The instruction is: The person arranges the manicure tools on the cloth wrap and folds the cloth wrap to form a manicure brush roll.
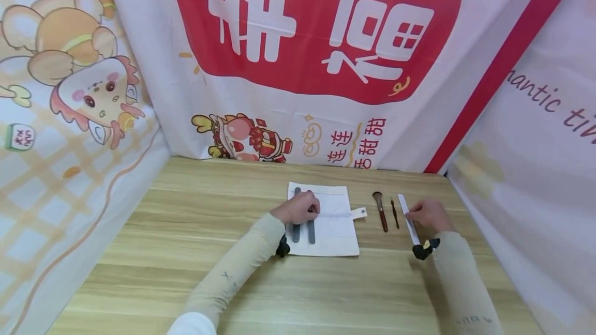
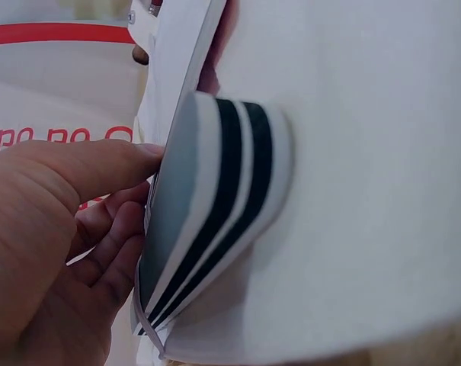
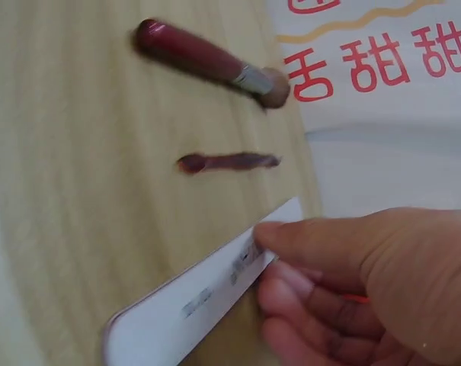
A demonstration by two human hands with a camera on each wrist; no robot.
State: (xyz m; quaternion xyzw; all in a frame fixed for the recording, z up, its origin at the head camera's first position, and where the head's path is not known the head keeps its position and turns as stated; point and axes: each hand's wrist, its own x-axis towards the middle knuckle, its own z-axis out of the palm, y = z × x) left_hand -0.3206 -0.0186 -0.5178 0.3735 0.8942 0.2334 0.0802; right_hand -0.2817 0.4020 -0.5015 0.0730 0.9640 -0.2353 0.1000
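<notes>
On the wooden table lies an unfolded white cloth pouch (image 1: 332, 237) with a snap strap. Two long grey nail files rest on its left side, a left one (image 1: 296, 232) and a right one (image 1: 311, 234). My left hand (image 1: 301, 208) is over the right one, and close up the thumb and fingers pinch the edge of a grey nail file (image 2: 173, 194) with black and white layers. The right hand (image 1: 430, 214) pinches a white nail file (image 3: 192, 305) with print on it, its rounded end pointing toward me. The right fingertips lie along its edge.
Between pouch and right hand lie a large makeup brush (image 1: 381, 211) and a thin short brown tool (image 1: 395, 214). A printed cloth (image 1: 316, 133) hangs behind the table, and more cloth walls stand at left and right.
</notes>
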